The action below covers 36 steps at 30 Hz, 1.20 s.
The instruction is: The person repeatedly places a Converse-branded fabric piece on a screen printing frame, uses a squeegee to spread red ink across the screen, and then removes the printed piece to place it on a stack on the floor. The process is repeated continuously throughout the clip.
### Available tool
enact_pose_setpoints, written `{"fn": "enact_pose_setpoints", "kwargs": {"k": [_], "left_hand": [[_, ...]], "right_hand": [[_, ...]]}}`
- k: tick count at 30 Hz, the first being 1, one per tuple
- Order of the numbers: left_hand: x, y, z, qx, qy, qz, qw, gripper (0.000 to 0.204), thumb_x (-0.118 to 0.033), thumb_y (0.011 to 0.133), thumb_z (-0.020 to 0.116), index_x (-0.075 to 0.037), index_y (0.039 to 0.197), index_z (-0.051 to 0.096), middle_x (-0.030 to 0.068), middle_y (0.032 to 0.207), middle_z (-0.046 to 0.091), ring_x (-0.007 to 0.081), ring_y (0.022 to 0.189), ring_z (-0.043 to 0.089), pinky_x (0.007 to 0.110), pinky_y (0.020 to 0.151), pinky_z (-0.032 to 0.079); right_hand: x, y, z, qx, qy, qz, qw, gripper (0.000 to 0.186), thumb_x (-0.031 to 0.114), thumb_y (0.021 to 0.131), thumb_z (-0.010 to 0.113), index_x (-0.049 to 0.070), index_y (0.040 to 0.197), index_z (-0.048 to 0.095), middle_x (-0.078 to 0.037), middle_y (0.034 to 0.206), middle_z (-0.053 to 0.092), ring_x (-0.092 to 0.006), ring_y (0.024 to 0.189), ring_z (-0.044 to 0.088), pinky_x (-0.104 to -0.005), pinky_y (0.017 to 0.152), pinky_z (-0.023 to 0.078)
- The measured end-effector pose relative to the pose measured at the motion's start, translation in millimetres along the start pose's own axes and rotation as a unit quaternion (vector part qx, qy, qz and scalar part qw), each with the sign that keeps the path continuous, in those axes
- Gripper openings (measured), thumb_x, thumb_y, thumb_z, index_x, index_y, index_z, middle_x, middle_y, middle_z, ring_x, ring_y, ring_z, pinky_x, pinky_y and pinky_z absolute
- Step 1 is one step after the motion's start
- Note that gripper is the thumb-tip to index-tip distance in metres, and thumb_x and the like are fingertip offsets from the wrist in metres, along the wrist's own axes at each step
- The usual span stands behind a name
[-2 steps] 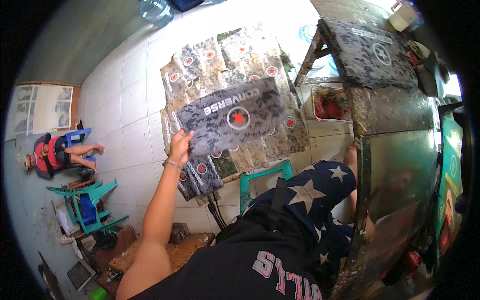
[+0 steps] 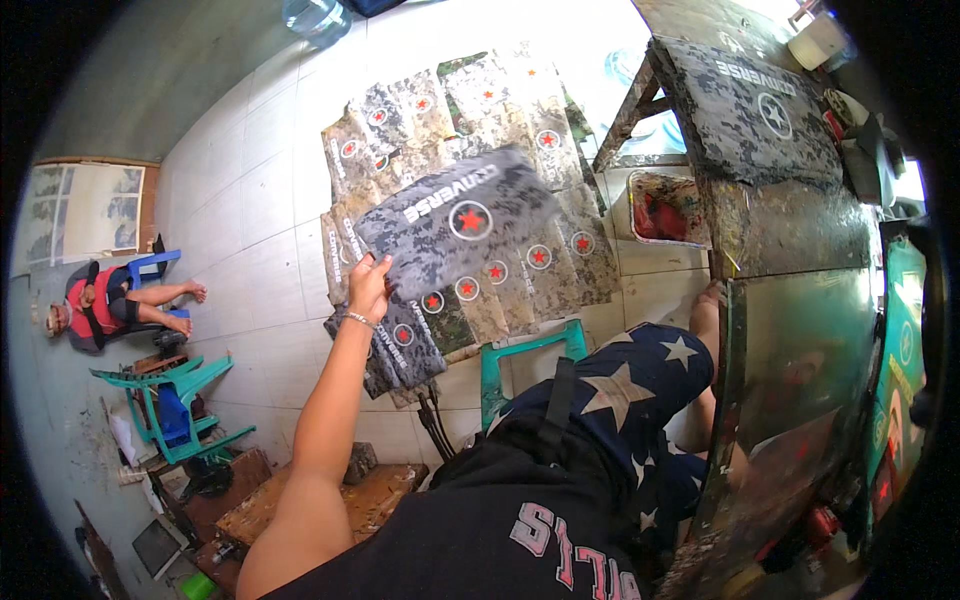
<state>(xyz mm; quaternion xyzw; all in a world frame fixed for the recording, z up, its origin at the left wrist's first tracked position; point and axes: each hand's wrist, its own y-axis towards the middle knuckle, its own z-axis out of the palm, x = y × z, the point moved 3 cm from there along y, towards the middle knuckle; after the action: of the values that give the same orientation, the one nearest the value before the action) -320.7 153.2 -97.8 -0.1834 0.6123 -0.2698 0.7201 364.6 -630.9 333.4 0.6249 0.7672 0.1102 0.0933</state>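
My left hand [image 2: 370, 288] is closed on the near-left corner of a grey camouflage fabric panel [image 2: 425, 245]. This panel has white lettering and a red star in a white ring; its far right edge is smeared by motion. Beneath it, several similar printed camouflage panels [image 2: 560, 270] are spread over the floor, with the held one hanging above them. At the right, another grey camouflage panel [image 2: 735, 125] lies on the work table [image 2: 790, 235], its star white instead of red. My right hand is out of view.
A red-stained tray [image 2: 668, 212] stands beside the table. In front of my legs is a green stool [image 2: 490, 375]. Far left, a person [image 2: 100, 305] sits near green plastic chairs [image 2: 180, 400]. A wooden board [image 2: 375, 500] lies at lower left, and a water bottle [image 2: 318, 20] stands at the back.
The held panel has swung slightly, its far right part shifting left and upward, uncovering more stars on the panels below. My left hand keeps its grip.
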Motion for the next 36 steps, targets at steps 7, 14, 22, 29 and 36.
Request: {"fn": "enact_pose_setpoints", "kwargs": {"k": [7, 14, 22, 29, 36], "left_hand": [[46, 156, 88, -0.129, -0.178, -0.016, 0.975, 0.046, 0.011, 0.091, 0.044, -0.006, 0.132, 0.056, 0.0140, 0.120, 0.067, 0.0292, 0.102, 0.070, 0.048, 0.078, 0.064], [1, 295, 247, -0.183, -0.314, 0.009, 0.931, 0.050, 0.013, 0.087, 0.042, -0.003, 0.134, 0.050, 0.0222, 0.119, 0.062, 0.0356, 0.087, 0.072, 0.046, 0.067, 0.068], [19, 370, 364, -0.072, -0.412, 0.038, 0.908, 0.033, -0.005, 0.096, 0.056, -0.005, 0.129, 0.054, 0.0166, 0.116, 0.065, 0.0333, 0.087, 0.071, 0.051, 0.073, 0.066], [256, 268, 321, 0.023, -0.117, -0.322, 0.939, 0.068, -0.031, 0.101, 0.059, -0.007, 0.156, 0.026, 0.0211, 0.155, 0.030, 0.0455, 0.130, 0.048, 0.062, 0.093, 0.053], [314, 140, 261, -0.017, 0.206, -0.270, 0.940, 0.050, -0.026, 0.096, 0.065, -0.004, 0.136, 0.047, 0.0203, 0.124, 0.059, 0.0355, 0.101, 0.069, 0.052, 0.082, 0.059]], "right_hand": [[-9, -29, -5, -0.022, -0.008, 0.057, 0.998, 0.068, 0.052, 0.103, 0.050, -0.001, 0.145, 0.052, -0.012, 0.137, 0.063, -0.0218, 0.126, 0.060, -0.0334, 0.111, 0.040], [-20, -36, -6, -0.030, -0.025, 0.092, 0.995, 0.068, 0.052, 0.103, 0.050, -0.001, 0.145, 0.051, -0.013, 0.138, 0.063, -0.0219, 0.127, 0.059, -0.0337, 0.112, 0.040], [-30, -38, -19, -0.032, -0.047, 0.104, 0.993, 0.067, 0.051, 0.103, 0.050, -0.001, 0.146, 0.051, -0.013, 0.138, 0.062, -0.0219, 0.128, 0.058, -0.0340, 0.113, 0.039], [-44, -35, -25, -0.035, -0.058, 0.108, 0.992, 0.067, 0.050, 0.104, 0.051, -0.001, 0.146, 0.050, -0.013, 0.139, 0.062, -0.0220, 0.129, 0.057, -0.0343, 0.113, 0.039], [-74, -41, -26, -0.043, -0.065, 0.096, 0.992, 0.066, 0.050, 0.104, 0.051, -0.001, 0.146, 0.050, -0.013, 0.139, 0.062, -0.0221, 0.130, 0.057, -0.0346, 0.114, 0.038]]}}
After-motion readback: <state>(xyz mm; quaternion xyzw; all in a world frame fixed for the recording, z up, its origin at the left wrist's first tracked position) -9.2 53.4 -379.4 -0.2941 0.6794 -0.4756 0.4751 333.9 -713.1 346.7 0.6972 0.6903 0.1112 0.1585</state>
